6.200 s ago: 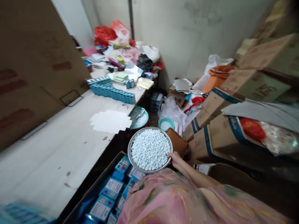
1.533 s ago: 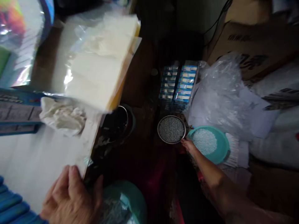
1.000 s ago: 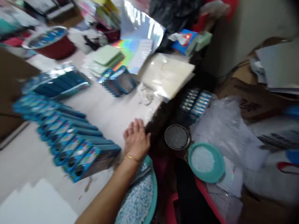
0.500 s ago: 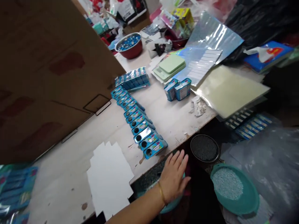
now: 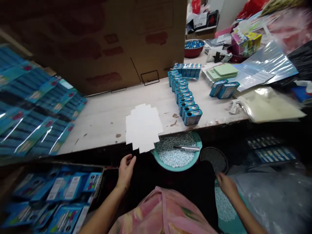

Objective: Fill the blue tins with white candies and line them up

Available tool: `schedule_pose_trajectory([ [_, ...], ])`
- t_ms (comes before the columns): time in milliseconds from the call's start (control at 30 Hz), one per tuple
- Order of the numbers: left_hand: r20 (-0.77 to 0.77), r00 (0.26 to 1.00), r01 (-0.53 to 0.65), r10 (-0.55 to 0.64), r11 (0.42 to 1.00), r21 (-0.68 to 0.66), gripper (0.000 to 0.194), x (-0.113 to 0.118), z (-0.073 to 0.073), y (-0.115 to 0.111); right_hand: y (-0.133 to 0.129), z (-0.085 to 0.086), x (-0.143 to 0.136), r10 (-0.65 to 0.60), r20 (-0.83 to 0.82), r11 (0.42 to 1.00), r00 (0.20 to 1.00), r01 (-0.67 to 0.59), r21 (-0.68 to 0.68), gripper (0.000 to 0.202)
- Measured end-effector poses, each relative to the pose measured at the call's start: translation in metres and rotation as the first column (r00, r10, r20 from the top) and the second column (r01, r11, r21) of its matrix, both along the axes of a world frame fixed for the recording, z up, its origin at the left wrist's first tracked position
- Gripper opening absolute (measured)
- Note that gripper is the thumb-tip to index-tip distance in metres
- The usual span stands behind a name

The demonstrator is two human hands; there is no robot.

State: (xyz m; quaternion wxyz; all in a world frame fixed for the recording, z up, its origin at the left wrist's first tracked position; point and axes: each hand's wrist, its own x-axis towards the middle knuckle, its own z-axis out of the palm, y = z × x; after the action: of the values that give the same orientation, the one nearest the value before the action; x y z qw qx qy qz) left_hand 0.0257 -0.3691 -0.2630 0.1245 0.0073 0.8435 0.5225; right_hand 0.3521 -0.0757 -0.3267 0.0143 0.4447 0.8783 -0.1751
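My left hand hovers below the front edge of the table, just under a white cut sheet, its fingers loosely curled with a gap and nothing seen between them. My right hand is at the lower right, over a teal basin of pale beads; its fingers are blurred and any held item cannot be made out. Between the hands, a teal bowl of pale beads holds a metal scoop. A row of small blue boxes stands on the table.
A large cardboard box stands at the table's back. Packed blue boxes are stacked left, above an open carton of blue boxes. Two blue boxes, a green scale and plastic sheets lie right. A dark bowl sits below.
The view has swung left and levelled. The arm that reached over the teal bowl no longer covers it. Both hands now show, apart, and the left carton and scoop have come into view.
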Motion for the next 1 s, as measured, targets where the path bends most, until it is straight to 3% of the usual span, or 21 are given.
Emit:
schedule_pose_trajectory([
  [33,0.166,0.980,-0.127,0.108,0.986,0.110,0.037,-0.005,-0.004,-0.006,0.002,0.014,-0.016,0.053,-0.062,0.998,0.997,-0.052,0.023,0.023],
  [67,0.348,0.930,-0.210,0.119,0.949,0.235,0.034,-0.010,-0.006,-0.009,0.002,0.031,-0.037,0.123,-0.148,0.992,0.981,-0.116,0.055,0.025],
  [133,0.587,0.809,-0.333,0.001,0.824,0.458,0.023,-0.022,-0.008,-0.007,-0.008,0.066,-0.087,0.307,-0.329,0.950,0.893,-0.268,0.157,0.028],
  [200,0.659,0.741,-0.373,-0.132,0.735,0.566,0.014,-0.034,-0.007,0.002,-0.028,0.095,-0.140,0.547,-0.346,0.837,0.762,-0.482,0.260,0.029],
  [267,0.658,0.733,-0.353,-0.175,0.728,0.587,0.007,-0.041,-0.005,0.011,-0.054,0.108,-0.184,0.651,-0.287,0.759,0.703,-0.590,0.276,0.035],
  [367,0.628,0.758,-0.320,-0.174,0.739,0.592,0.003,-0.045,-0.002,0.019,-0.087,0.102,-0.229,0.612,-0.222,0.790,0.759,-0.573,0.217,0.053],
  [433,0.608,0.771,-0.303,-0.187,0.732,0.610,0.008,-0.044,0.000,0.019,-0.100,0.091,-0.246,0.646,-0.211,0.759,0.734,-0.589,0.278,0.062],
  [533,0.575,0.776,-0.239,-0.257,0.725,0.646,0.013,-0.038,0.002,0.012,-0.107,0.077,-0.261,0.808,-0.170,0.574,0.564,-0.692,0.438,0.051],
  [600,0.507,0.817,-0.177,-0.275,0.717,0.674,0.022,-0.036,0.001,0.003,-0.106,0.072,-0.268,0.867,-0.141,0.485,0.478,-0.745,0.457,0.040],
  [667,0.329,0.929,-0.083,-0.167,0.774,0.628,0.035,-0.036,-0.003,-0.006,-0.103,0.070,-0.275,0.874,-0.155,0.478,0.460,-0.759,0.441,0.035],
  [733,-0.003,0.998,0.057,-0.061,0.902,0.429,0.045,-0.042,-0.010,-0.015,-0.101,0.069,-0.281,0.857,-0.193,0.512,0.478,-0.745,0.428,0.034],
  [800,-0.311,0.941,0.181,-0.134,0.975,0.126,0.041,-0.053,-0.016,-0.020,-0.101,0.067,-0.286,0.850,-0.223,0.526,0.478,-0.739,0.421,0.032],
  [867,-0.441,0.852,0.268,-0.281,0.959,-0.093,0.026,-0.066,-0.020,-0.019,-0.102,0.066,-0.289,0.849,-0.240,0.529,0.472,-0.738,0.419,0.031],
  [1000,-0.522,0.766,0.314,-0.376,0.927,-0.206,0.018,-0.093,-0.014,-0.010,-0.103,0.068,-0.294,0.848,-0.238,0.530,0.474,-0.737,0.419,0.032],
])
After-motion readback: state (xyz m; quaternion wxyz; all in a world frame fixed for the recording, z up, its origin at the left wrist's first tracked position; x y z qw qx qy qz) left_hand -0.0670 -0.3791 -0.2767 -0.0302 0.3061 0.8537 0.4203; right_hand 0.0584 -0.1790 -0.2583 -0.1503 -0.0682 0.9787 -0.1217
